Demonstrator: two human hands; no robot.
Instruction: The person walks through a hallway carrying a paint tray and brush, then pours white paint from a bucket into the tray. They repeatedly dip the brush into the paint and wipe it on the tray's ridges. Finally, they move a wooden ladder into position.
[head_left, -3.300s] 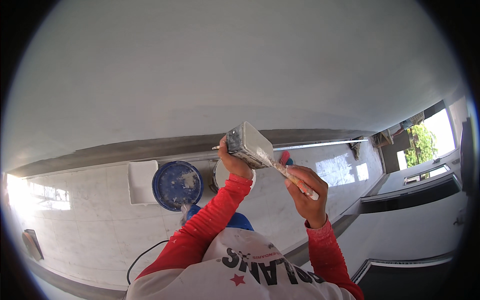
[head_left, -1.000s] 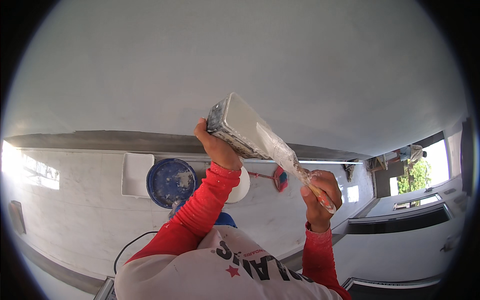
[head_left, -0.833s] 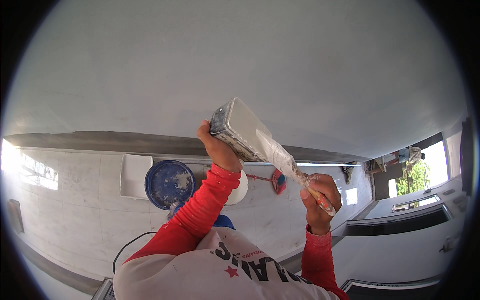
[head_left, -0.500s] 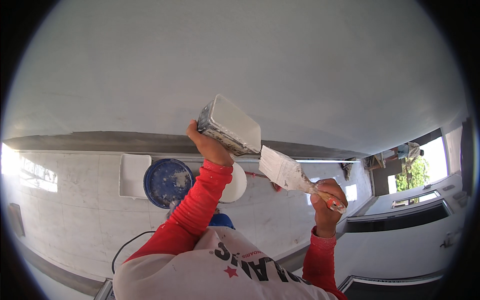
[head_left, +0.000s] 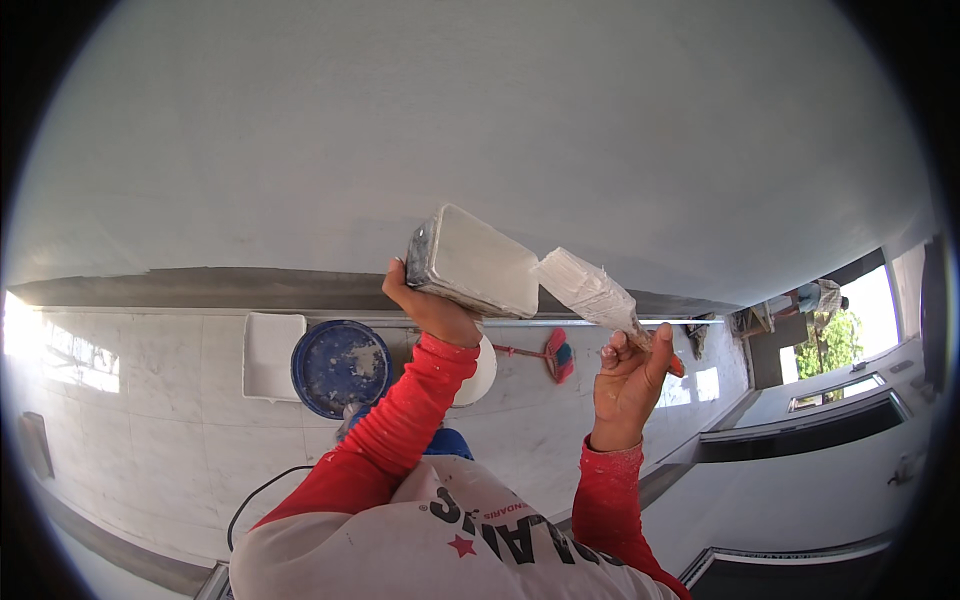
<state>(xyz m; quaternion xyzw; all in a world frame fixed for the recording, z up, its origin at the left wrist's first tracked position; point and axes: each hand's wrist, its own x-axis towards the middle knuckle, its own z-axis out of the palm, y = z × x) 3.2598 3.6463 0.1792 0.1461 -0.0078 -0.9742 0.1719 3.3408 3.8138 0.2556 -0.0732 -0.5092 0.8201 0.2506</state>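
Note:
My left hand is closed around the side of a rectangular tub with white paint inside and smears on its outer wall. The tub is tilted, its opening facing up toward me. In my right hand is a wide paintbrush, gripped by its handle between thumb and fingers. White paint coats the bristles, and their tip is right at the tub's right corner; whether it touches cannot be made out. Beyond both hands rises a pale grey wall.
On the tiled floor stand a white tray, a blue round lid with dried paint, and a white bucket partly behind my left arm. A pink broom lies to the right. A bright opening is at far right.
The paintbrush has moved up and left toward the tub, and my right hand's hold on its handle has shifted. The tub has moved slightly right. More of the broom shows.

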